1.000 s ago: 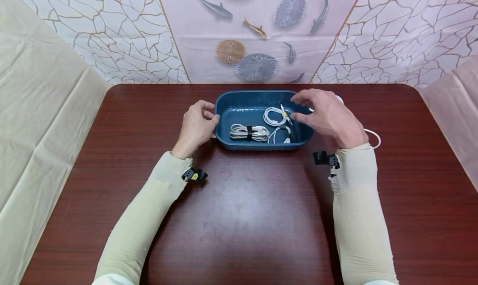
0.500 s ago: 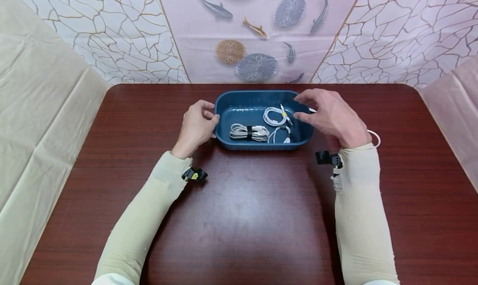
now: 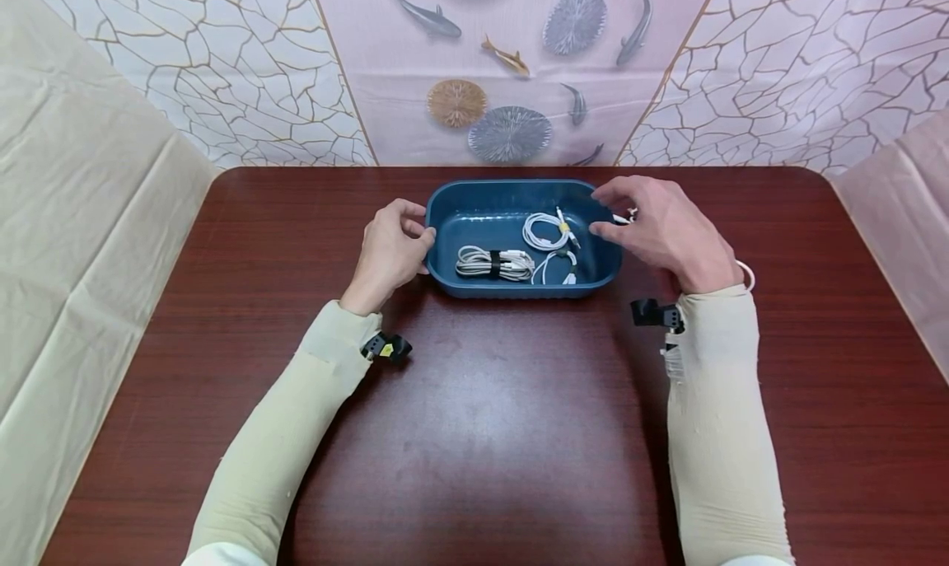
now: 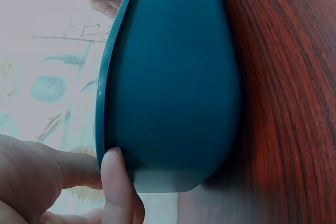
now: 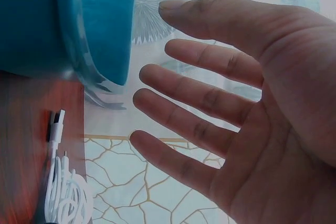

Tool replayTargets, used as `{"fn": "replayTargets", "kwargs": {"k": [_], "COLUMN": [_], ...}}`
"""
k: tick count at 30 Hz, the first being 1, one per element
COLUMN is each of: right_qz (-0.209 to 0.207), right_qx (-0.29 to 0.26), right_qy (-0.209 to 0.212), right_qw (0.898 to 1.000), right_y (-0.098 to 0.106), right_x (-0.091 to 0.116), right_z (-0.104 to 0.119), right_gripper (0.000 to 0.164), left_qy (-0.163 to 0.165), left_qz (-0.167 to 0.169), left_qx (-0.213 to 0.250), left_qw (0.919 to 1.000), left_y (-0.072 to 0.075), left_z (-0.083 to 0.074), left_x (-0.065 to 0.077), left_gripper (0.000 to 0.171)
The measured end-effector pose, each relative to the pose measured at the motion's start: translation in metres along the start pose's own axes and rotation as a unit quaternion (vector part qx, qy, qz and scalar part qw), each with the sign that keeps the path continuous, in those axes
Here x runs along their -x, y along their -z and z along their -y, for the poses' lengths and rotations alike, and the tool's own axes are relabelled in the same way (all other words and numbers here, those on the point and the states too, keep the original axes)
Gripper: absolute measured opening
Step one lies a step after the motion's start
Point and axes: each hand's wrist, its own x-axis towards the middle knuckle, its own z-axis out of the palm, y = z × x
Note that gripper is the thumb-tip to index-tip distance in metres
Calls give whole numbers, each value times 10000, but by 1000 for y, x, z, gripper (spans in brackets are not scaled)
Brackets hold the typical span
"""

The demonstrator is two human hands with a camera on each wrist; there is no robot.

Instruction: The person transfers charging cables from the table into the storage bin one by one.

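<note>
A dark teal plastic bin [image 3: 511, 292] stands at the back of the table. My left hand [image 3: 393, 249] holds its left end, with fingertips on the rim and outer wall in the left wrist view. Inside lie a white cable bundle [image 3: 474, 263] with a black tie, a coiled white cable [image 3: 535, 242] with a yellow tie, and a smaller cable [image 3: 569, 278] with a dark tie. Over the bin's right end is my right hand [image 3: 663, 228], fingers spread and apart from the rim in the right wrist view. Another coiled white USB cable [image 5: 68, 198] lies outside, partly hidden by that hand.
The dark red wooden table [image 3: 474, 418] stretches in front of the bin. A patterned cloth [image 3: 511, 72] hangs behind the back edge, and pale cloth [image 3: 81, 245] lines the left side.
My right hand has shifted a little to the right, away from the bin's inside. The left hand, bin and cables inside stay where they were.
</note>
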Motion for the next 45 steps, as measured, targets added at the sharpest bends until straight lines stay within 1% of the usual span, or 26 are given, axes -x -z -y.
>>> {"fn": "replayTargets", "kwargs": {"k": [16,23,45], "right_qz": [46,-46,-60], "right_qx": [-156,-110,-149], "right_qy": [-302,-180,-486], "right_qw": [9994,9998,9987], "right_y": [4,5,10], "right_x": [2,3,5], "right_z": [-7,-11,-23], "right_gripper": [44,42,46], "left_qy": [-92,-116,-100], "left_qz": [-8,37,31], "left_qx": [-21,-15,35], "left_qw": [10000,9999,9999], "left_y": [0,0,1], "left_z": [1,1,0], "left_x": [0,0,1], "left_gripper": [33,33,33]}}
